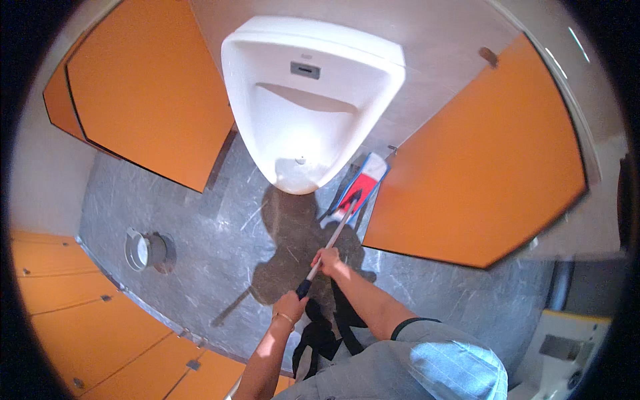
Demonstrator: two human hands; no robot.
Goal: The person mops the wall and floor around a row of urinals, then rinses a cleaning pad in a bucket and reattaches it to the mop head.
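Observation:
A flat mop with a red, white and blue head lies on the grey floor, below and right of the white urinal. Its pale pole slants down toward me and ends in a dark grip. My right hand wraps round the middle of the pole. Lower and to the left, my left hand is closed on the pole by the dark grip, a thin bracelet at its wrist. The mop head sits close beside the right orange partition, partly behind the pole's dark joint.
Orange partitions flank the urinal, the left partition and the right partition. A pale bucket stands on the grey floor to the left. Orange panels line the lower left. A white and yellow unit is at lower right.

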